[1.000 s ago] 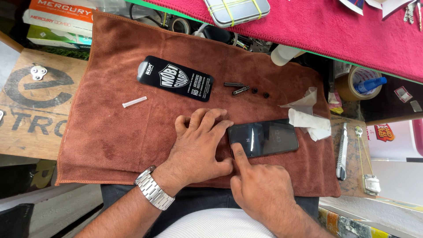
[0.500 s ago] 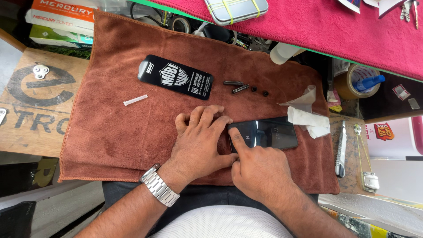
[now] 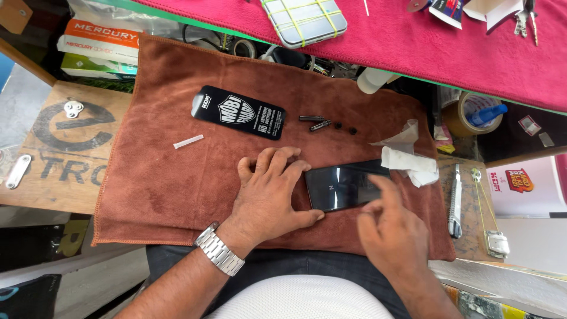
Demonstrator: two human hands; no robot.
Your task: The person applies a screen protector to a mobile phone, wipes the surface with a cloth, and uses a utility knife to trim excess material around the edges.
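A black smartphone [image 3: 338,188] lies flat, screen up, on a brown towel [image 3: 159,177] spread over my lap. My left hand [image 3: 269,192] rests palm down on the towel, fingers spread, its thumb and fingertips against the phone's left end. My right hand [image 3: 394,227] hovers over the phone's right end, fingers loosely apart and blurred, holding nothing. A metal watch [image 3: 220,251] is on my left wrist.
On the towel lie a black flat package [image 3: 239,112], a small white stick [image 3: 188,141], small dark screws and bits [image 3: 325,124] and crumpled white tissue [image 3: 407,162]. A utility knife [image 3: 455,201] lies at the right. A red cloth [image 3: 413,41] covers the far bench, with a banded phone [image 3: 304,19].
My right hand has lifted its fingertip off the phone's left part and moved right, now hovering over the right end. The left hand stays in place.
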